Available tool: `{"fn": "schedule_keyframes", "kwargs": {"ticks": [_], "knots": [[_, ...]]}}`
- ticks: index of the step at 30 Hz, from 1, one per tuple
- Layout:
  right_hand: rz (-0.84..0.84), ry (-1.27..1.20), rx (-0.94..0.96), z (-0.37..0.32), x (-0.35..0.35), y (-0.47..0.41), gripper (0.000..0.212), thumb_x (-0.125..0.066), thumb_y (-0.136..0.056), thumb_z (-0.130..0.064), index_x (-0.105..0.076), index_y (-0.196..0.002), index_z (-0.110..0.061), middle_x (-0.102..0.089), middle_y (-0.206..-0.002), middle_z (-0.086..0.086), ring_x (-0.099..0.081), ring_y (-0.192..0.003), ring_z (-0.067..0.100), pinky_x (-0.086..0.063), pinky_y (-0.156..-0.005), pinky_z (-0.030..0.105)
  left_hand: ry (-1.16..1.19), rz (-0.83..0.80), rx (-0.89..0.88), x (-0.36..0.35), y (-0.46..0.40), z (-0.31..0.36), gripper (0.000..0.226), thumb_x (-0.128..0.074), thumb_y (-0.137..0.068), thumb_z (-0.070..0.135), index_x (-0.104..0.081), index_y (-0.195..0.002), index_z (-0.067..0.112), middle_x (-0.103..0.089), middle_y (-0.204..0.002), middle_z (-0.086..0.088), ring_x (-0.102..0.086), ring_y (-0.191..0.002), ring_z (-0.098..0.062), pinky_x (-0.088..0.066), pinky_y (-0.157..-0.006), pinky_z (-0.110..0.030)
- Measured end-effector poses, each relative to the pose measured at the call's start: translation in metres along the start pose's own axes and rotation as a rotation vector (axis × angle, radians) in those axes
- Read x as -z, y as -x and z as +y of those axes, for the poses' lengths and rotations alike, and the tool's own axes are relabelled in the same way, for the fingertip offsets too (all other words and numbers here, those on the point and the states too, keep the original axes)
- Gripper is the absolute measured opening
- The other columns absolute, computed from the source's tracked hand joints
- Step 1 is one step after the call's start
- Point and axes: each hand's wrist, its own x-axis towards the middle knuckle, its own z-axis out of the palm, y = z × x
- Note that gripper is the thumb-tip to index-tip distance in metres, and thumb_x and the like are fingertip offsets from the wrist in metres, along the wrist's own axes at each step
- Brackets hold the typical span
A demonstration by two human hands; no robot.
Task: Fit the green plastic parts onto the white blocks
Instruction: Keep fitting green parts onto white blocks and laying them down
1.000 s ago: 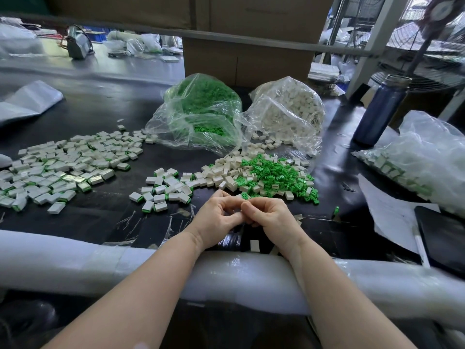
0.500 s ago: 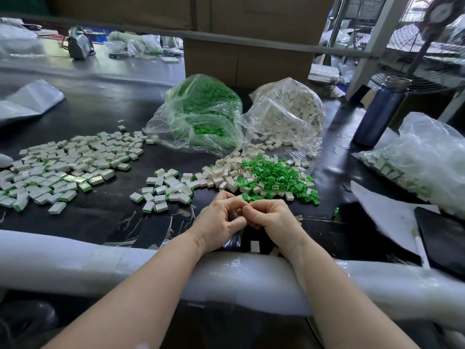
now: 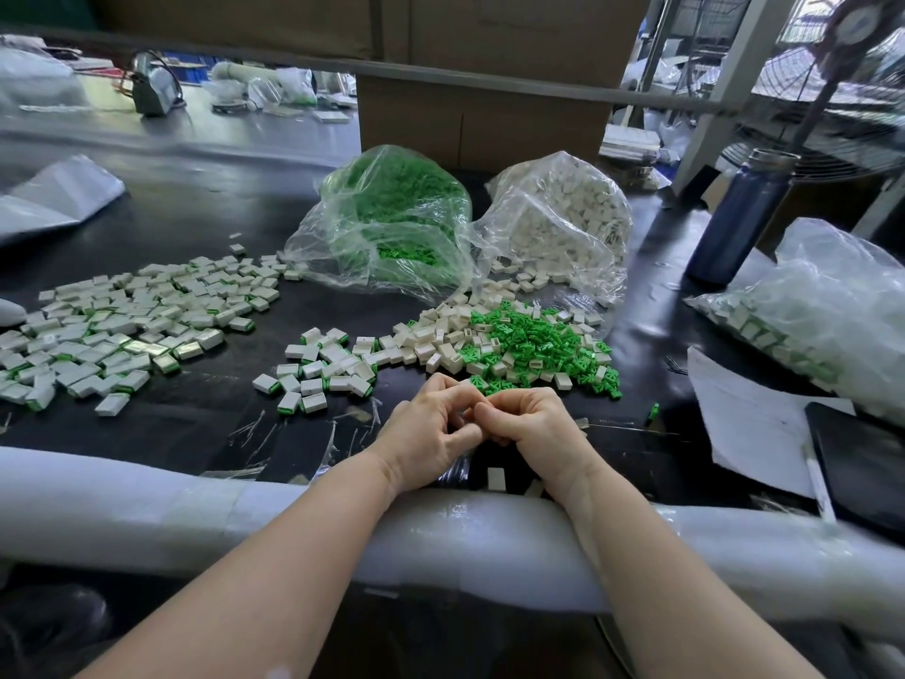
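Little has shifted: both hands remain knuckle to knuckle at the desk's near edge. Left hand and right hand curl together, their contents hidden. Many finished blocks lie left; loose green parts and white blocks wait ahead.

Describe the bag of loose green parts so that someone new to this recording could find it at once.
Start at the cardboard box standing at the back of the black table. Two clear plastic bags slump just in front of it. The bag of green parts is the left one, packed with bright green; the neighbouring bag holds only white blocks.
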Motion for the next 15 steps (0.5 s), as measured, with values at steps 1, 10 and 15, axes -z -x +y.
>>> {"fn": "schedule_keyframes", "kwargs": {"ticks": [1,10,15], "knots": [[0.001,0.001,0.0,0.0001,0.0001,0.0001,0.016,-0.06,-0.085,-0.002,-0.071,-0.073,-0.002,-0.052,-0.061,0.008,-0.04,-0.048,0.004,-0.034,-0.049,0.014,-0.002,0.0,0.0,-0.0002,-0.0001,0.0001,0.018,-0.049,-0.067,0.036,-0.053,-0.073,0.053,-0.048,-0.096,0.01,-0.056,-0.086,-0.022,-0.045,-0.09,-0.042],[-0.004,-0.004,0.011,0.0007,-0.0001,-0.0007,0.016,-0.06,-0.087,-0.004,-0.071,-0.075,-0.003,-0.056,-0.065,0.011,-0.043,-0.054,0.008,-0.037,-0.053,0.017,0.012,0.008,0.0,-0.0008,-0.0008,-0.0003,0.015,-0.05,-0.068,0.036,-0.055,-0.076,0.048,-0.048,-0.096,0.008,-0.056,-0.087,-0.023,-0.045,-0.09,-0.043],[0.001,-0.01,0.008,0.001,-0.0001,-0.0011,0.017,-0.061,-0.086,-0.002,-0.071,-0.072,-0.006,-0.056,-0.065,0.011,-0.044,-0.054,0.008,-0.037,-0.052,0.017,0.007,0.008,-0.01,-0.001,-0.0008,-0.0009,0.018,-0.05,-0.068,0.036,-0.053,-0.072,0.053,-0.047,-0.094,0.01,-0.056,-0.084,-0.021,-0.046,-0.089,-0.042]]}}
